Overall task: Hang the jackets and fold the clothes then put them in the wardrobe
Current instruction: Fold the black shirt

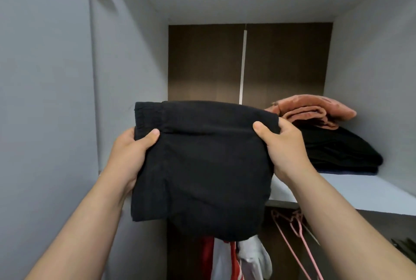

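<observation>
Head view. Holds a folded black garment (202,167) up in front of the wardrobe shelf (360,192), toward the shelf's left end, its lower part drooping below the shelf's front edge. Grips the garment's left edge with the left hand (132,156), thumb on the front, fingers behind. Grips the right edge likewise with the right hand (283,147). Shows, on the shelf's right part, a folded salmon-pink cloth (315,108) atop a stack of folded black clothes (337,151). Shows, below the shelf, pink hangers (292,234) and a red-and-white garment (225,259) hanging.
</observation>
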`<action>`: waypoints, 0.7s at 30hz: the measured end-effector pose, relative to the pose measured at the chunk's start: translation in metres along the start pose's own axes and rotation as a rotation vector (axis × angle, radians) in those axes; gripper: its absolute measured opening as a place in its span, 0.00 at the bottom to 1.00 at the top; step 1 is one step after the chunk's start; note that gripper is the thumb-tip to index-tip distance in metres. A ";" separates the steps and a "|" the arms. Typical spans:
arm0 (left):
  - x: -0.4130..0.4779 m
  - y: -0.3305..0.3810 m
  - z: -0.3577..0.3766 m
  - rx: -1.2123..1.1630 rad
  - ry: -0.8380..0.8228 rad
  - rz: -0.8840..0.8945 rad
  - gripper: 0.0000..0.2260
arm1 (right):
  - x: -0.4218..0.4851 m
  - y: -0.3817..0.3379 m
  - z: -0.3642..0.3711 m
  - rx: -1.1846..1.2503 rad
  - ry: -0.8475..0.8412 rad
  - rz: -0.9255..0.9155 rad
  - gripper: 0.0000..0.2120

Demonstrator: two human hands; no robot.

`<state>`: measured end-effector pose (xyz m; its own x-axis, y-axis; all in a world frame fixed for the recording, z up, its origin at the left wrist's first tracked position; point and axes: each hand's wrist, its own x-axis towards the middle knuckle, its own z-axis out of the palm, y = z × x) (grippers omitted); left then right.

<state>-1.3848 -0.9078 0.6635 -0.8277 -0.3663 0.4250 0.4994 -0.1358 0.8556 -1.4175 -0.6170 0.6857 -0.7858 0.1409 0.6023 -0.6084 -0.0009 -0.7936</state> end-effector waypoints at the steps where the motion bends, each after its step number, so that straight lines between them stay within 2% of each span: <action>1: 0.012 0.001 0.003 -0.013 -0.012 -0.013 0.04 | 0.011 0.001 0.005 -0.003 0.000 -0.007 0.05; 5: 0.055 0.001 0.018 -0.042 -0.024 -0.072 0.05 | 0.053 0.005 0.016 -0.004 -0.054 -0.023 0.06; 9: 0.091 0.000 0.031 -0.062 -0.006 -0.127 0.09 | 0.092 0.013 0.018 0.126 -0.333 0.047 0.16; 11: 0.108 0.000 0.038 -0.060 -0.001 -0.152 0.10 | 0.113 0.020 0.020 0.120 -0.387 0.054 0.19; 16: 0.153 -0.005 0.051 -0.095 -0.026 -0.265 0.14 | 0.165 0.039 0.033 0.181 -0.351 0.155 0.17; 19: 0.164 -0.015 0.048 -0.227 -0.232 -0.293 0.14 | 0.193 0.051 0.046 0.273 -0.270 0.226 0.14; 21: 0.167 -0.031 0.050 -0.193 -0.384 -0.247 0.20 | 0.211 0.063 0.054 0.349 -0.203 0.289 0.13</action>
<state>-1.5517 -0.9188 0.7227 -0.9436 0.0589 0.3258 0.2848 -0.3573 0.8895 -1.6278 -0.6412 0.7671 -0.9126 -0.1096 0.3938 -0.3360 -0.3476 -0.8754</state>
